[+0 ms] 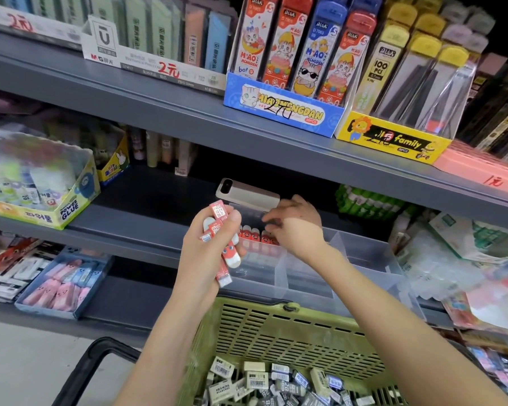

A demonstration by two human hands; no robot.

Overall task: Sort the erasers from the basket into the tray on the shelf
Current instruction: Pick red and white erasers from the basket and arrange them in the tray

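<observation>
The left hand point(208, 244) is curled round a small bundle of red-and-white erasers point(222, 247), held upright in front of the shelf point(147, 230), thumb across the top of them. The right hand point(294, 227) reaches palm-down into the rear left corner of the clear tray point(364, 259), its fingertips at a row of red erasers point(254, 236) that stand side by side in that compartment. Blur hides whether those fingers pinch one or only touch the row. The tray sits on the middle shelf, divided into several compartments. Just behind it lies a pale phone point(247, 194) with its camera lens facing up. Below both forearms is the green basket point(276, 326), its slotted wall near the tray's front edge, with a heap of grey and white erasers point(276, 385) in it. To the left on the same shelf stands a box marked Power Glue point(41, 183).
</observation>
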